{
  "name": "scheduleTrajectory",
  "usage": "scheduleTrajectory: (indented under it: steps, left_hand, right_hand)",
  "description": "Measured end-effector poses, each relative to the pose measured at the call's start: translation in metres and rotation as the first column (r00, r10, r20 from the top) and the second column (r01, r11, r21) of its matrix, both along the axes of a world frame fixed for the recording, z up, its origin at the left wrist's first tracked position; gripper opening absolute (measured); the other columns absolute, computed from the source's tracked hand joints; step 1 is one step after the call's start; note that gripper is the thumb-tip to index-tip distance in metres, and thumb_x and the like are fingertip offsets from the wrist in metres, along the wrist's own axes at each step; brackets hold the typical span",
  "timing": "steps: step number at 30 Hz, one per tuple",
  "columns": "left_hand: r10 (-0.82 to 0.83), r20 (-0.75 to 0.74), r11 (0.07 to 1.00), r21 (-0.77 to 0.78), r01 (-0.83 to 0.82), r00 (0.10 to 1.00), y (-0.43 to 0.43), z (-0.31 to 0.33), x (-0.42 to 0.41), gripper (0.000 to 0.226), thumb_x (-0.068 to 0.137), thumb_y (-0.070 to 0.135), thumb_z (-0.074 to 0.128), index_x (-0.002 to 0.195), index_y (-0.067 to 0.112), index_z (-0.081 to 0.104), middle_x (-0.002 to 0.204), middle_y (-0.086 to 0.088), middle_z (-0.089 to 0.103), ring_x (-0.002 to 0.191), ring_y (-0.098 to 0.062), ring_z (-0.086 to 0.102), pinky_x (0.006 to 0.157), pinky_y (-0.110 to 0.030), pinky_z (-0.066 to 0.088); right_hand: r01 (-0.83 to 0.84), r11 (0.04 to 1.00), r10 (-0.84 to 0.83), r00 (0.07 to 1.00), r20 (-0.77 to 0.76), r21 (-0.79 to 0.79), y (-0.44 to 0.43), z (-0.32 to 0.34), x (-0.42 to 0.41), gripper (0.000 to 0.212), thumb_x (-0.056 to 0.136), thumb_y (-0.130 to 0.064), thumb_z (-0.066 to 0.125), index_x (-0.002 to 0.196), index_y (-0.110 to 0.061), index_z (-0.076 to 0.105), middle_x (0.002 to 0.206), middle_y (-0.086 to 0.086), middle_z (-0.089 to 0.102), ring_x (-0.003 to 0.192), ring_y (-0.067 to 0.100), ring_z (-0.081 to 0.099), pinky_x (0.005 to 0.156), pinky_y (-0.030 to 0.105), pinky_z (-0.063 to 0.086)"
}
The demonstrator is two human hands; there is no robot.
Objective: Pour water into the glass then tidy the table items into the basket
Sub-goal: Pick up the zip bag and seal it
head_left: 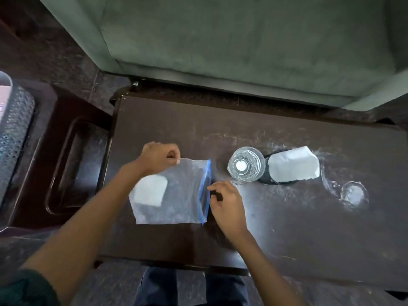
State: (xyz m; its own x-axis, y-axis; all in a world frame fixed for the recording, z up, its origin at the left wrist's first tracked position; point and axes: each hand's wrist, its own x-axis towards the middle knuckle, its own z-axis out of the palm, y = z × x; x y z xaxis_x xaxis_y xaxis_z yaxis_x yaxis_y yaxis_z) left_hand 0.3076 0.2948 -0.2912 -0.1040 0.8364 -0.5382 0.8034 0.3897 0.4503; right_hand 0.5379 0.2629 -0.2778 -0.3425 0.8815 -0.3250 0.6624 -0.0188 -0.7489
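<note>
Lying flat, a clear blue-zippered bag (176,195) holds a white block, both hands' fingers (174,159) pinching its edges.

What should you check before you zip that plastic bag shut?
1. White thing sits inside the plastic bag: ok, the white block shows through it.
2. Left hand holds the bag: ok, it pinches the far corner.
3. Right hand is on the blue zip strip: ok, fingers at the strip.
4. Zip closed already: cannot tell, blurred.
5. Glass clear of the hands: ok, standing apart, beside the bag.
6. Water in the glass: cannot tell.
</note>
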Motion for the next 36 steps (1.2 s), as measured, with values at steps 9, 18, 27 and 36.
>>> scheduleTrajectory:
  steps: [9, 18, 27, 36]
  left_hand:
    - [0.54, 0.68, 0.764, -0.15, -0.628, 0.495, -0.049, 0.043, -0.038, 0.021, 0.093, 0.001, 0.045, 0.078, 0.015, 0.051, 0.053, 0.016, 0.06, 0.046, 0.003, 0.052, 0.047, -0.007, 0.042]
    - [0.6, 0.795, 0.609, -0.388, -0.692, 0.083, -0.091, 0.024, -0.028, 0.026, 0.094, 0.028, 0.048, 0.11, 0.009, 0.056, 0.103, -0.009, 0.064, 0.086, -0.018, 0.064, 0.079, -0.036, 0.051]
    - [0.636, 0.734, 0.605, -0.28, -0.745, 0.24, -0.093, 0.023, -0.01, 0.053, 0.055, 0.011, 0.088, 0.098, 0.025, 0.06, 0.09, 0.009, 0.074, 0.092, -0.017, 0.069, 0.068, -0.023, 0.058]
    - [0.607, 0.789, 0.606, -0.377, -0.7, 0.1, -0.091, 0.02, -0.01, 0.056, 0.059, 0.014, 0.083, 0.11, 0.017, 0.06, 0.1, 0.002, 0.072, 0.094, -0.02, 0.068, 0.08, -0.032, 0.057]
  right_hand:
    - [0.401, 0.86, -0.47, 0.863, -0.185, -0.315, -0.008, 0.027, -0.016, 0.05, 0.055, -0.009, 0.047, 0.099, -0.029, 0.042, 0.113, 0.004, 0.047, 0.107, 0.023, 0.046, 0.089, 0.035, 0.045]
    - [0.182, 0.725, -0.517, 0.781, -0.351, -0.664, 0.022, 0.023, -0.051, 0.011, 0.079, -0.004, 0.067, 0.083, -0.013, 0.07, 0.086, 0.007, 0.07, 0.083, 0.017, 0.063, 0.083, 0.031, 0.047]
    - [0.214, 0.785, -0.47, 0.818, -0.333, -0.581, 0.034, 0.032, -0.064, 0.01, 0.083, 0.0, 0.061, 0.084, -0.005, 0.07, 0.083, 0.013, 0.074, 0.082, 0.021, 0.066, 0.082, 0.03, 0.051]
    - [0.112, 0.782, -0.438, 0.798, -0.413, -0.613, 0.042, 0.039, -0.069, 0.017, 0.079, 0.009, 0.061, 0.083, -0.006, 0.067, 0.076, 0.004, 0.076, 0.079, 0.015, 0.071, 0.069, 0.017, 0.054]
